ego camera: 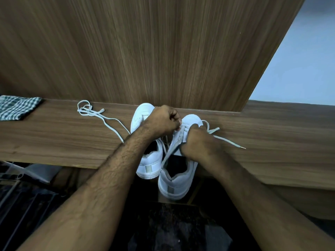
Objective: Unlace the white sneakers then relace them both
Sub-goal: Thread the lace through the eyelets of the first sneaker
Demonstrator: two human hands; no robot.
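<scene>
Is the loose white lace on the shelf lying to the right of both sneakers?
No: the loose lace lies left of both sneakers, towards the checked cloth.

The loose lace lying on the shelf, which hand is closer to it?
Left. The left hand is over the sneakers, just right of the loose lace; the right hand is farther right, gripping the right sneaker.

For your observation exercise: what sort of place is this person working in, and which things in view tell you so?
Probably a home room, at a built-in wooden shelf against a wood-grain panel. A folded checked cloth lies on it, white sneakers stand there, and a pale wall shows beside.
</scene>
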